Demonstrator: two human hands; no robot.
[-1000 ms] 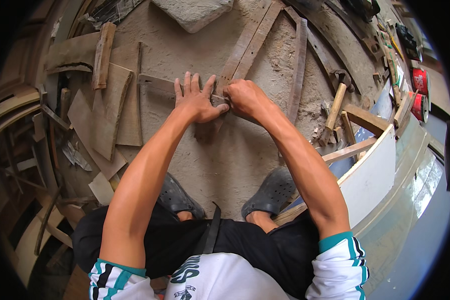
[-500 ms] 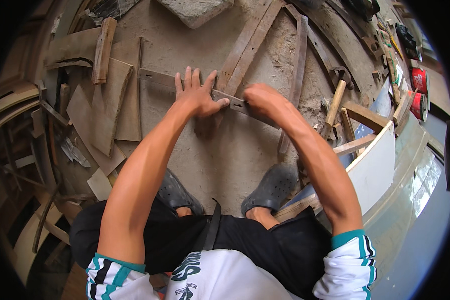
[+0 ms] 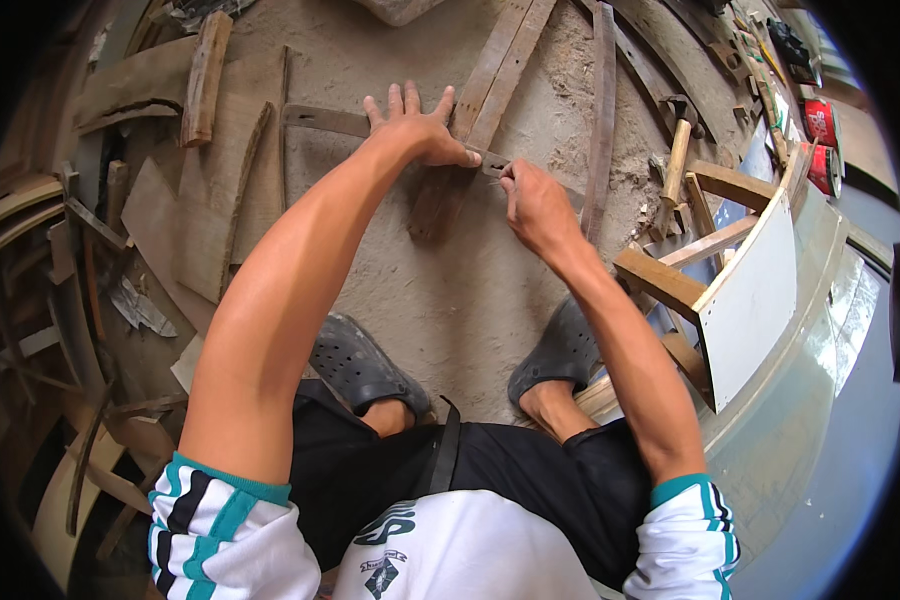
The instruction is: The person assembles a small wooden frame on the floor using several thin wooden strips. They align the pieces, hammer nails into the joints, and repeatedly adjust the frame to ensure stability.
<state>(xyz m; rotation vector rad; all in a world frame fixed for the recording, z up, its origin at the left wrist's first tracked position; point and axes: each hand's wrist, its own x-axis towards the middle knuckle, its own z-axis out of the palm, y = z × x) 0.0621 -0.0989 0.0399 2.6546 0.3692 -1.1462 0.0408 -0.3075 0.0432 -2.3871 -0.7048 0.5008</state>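
Where the left hand (image 3: 417, 138) lay: palm down and fingers fanned wide over a flat strip (image 3: 325, 119), which I saw crossing a pair of planks (image 3: 510, 75) on the dusty floor (image 3: 390, 290).
Right hand (image 3: 542, 205): fingers curled, tips gathered narrowly at the strip beside its slot; whether they pinched something small, I could not tell.
Planks: side by side, running away beneath the strip, their near ends jutting out on the person's side.
Around the work: a long dark board (image 3: 600, 110) lay just beyond the right hand, and a hammer (image 3: 676, 165) with a wooden handle lay farther right.
Crowding the right: a wooden frame with a white panel (image 3: 755, 300) stood near the right forearm (image 3: 635, 350).
Crowding the left: scrap boards (image 3: 210, 215) overlapped, a short wood block (image 3: 205, 85) resting among them.
Close below: two dark clogs (image 3: 365, 362) flanked bare floor.
Hidden from me: the strip's middle under the left hand, part of its right stretch behind the right hand, and whatever the right fingertips covered.
Cut off: a pale slab (image 3: 400, 8) at the upper edge; the far left pile sank into shadow and I could hardly sort its pieces.
Red tins (image 3: 820, 122): two, at the far right; I could not make out their contents.
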